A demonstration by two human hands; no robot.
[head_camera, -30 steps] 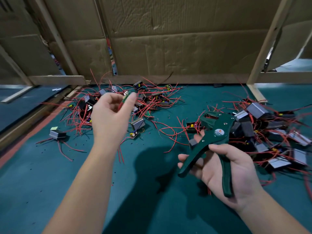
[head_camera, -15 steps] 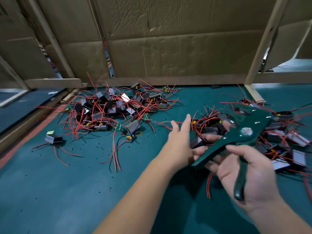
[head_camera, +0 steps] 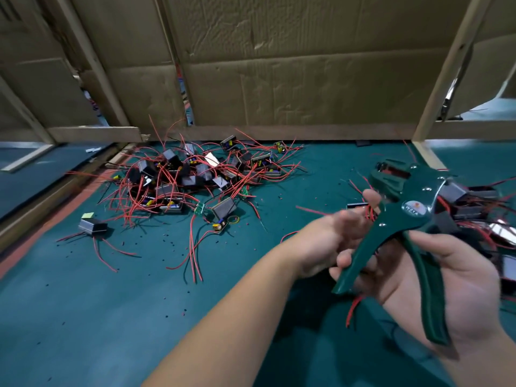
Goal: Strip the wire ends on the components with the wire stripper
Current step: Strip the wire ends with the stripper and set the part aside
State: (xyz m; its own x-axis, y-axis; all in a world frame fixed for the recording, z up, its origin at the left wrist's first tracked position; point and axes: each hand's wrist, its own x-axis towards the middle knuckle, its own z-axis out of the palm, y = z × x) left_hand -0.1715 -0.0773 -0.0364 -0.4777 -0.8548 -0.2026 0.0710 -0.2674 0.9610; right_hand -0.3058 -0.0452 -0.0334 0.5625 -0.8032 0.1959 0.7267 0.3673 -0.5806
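My right hand (head_camera: 460, 289) grips the green wire stripper (head_camera: 405, 216) by its two spread handles, jaws pointing up and to the left. My left hand (head_camera: 332, 241) is blurred, just left of the stripper, its fingers curled round a bunch of red wires (head_camera: 368, 213) below the jaws. One red wire end (head_camera: 352, 308) hangs under the hands. A pile of components with red wires (head_camera: 190, 177) lies at the far left. A second pile (head_camera: 469, 208) lies behind the stripper on the right.
The work goes on over a green mat (head_camera: 83, 317) dotted with bits of stripped insulation. A lone component (head_camera: 92, 226) sits at the left and another (head_camera: 223, 209) nearer the middle. A cardboard wall (head_camera: 279, 79) and a wooden post (head_camera: 444, 79) close off the back.
My left hand left the left pile, swung right to the pile by the stripper, and now holds red wires near the jaws. The stripper rose slightly.
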